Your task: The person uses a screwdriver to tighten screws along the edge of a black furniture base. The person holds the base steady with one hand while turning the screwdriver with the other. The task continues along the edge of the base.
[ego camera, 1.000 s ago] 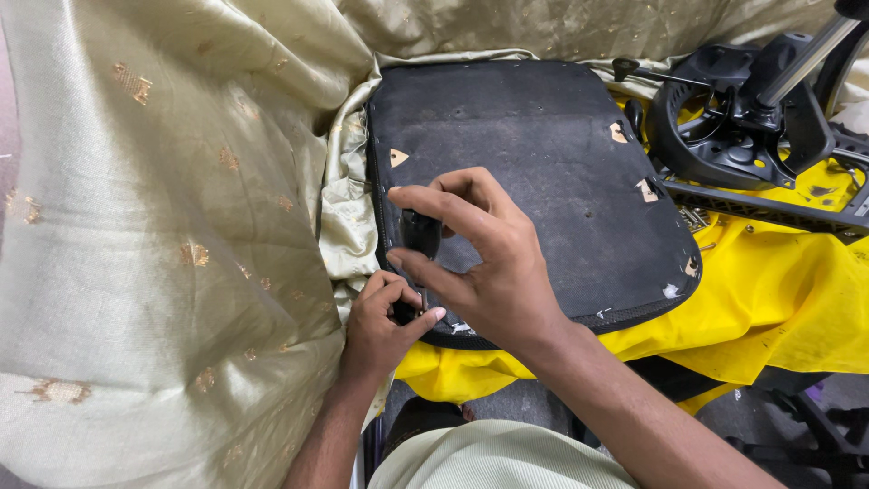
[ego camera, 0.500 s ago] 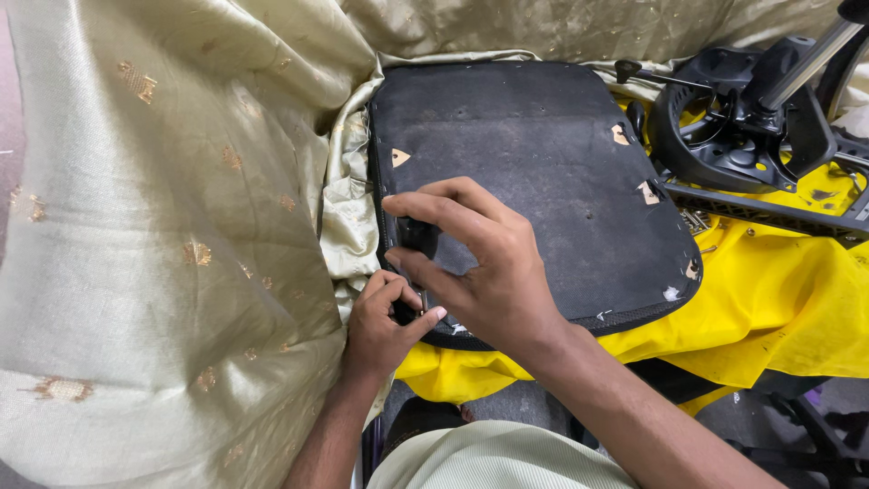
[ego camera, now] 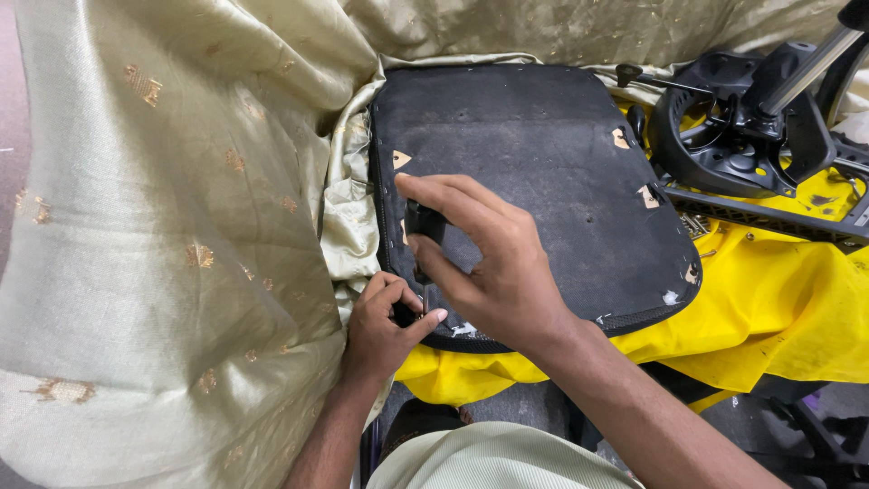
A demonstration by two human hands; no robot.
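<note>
The right hand [ego camera: 493,267] grips a small black tool [ego camera: 424,226] on the rough black seat pad [ego camera: 543,154]. The left hand [ego camera: 385,321] pinches the pad's edge beside shiny beige fabric [ego camera: 181,226].

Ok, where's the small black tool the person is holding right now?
In the head view, the small black tool is in the right hand, over the left edge of the black seat pad, just above the left hand.

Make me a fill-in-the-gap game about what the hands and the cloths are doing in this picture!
1. The right hand holds a small ____ tool over the seat pad.
2. The cloth under the seat pad is ____.
3. The left hand touches the pad's near ____ edge.
4. The pale green cloth has little ____ patches.

Missing words: black; yellow; left; gold
</note>
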